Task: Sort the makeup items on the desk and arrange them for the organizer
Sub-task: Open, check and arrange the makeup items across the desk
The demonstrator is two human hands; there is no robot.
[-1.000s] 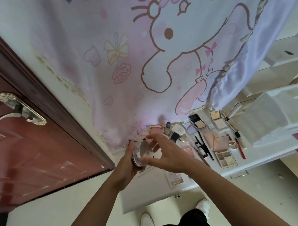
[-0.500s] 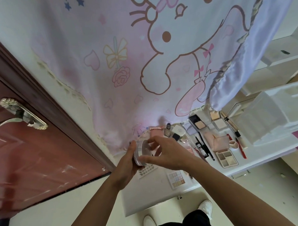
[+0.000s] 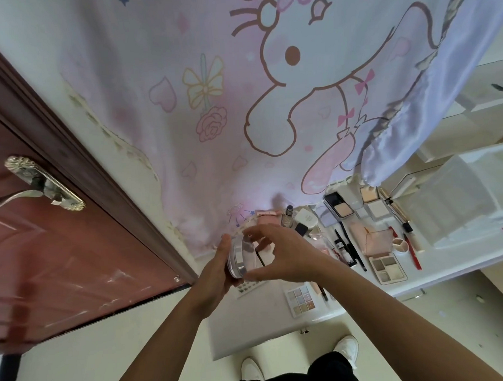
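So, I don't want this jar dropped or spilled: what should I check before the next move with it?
1. Both hands on the round jar: ok. The left hand cups it and the right hand curls round it.
2. Lid shut: cannot tell.
3. Bare desk near the front edge to set it down: ok.
4. Clear way to the white organizer: not ok. Compacts and pencils lie between.

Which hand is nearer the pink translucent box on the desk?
Right. The right hand grips the round clear jar on the side facing the pink translucent box; the left hand holds the jar's far side, toward the door.
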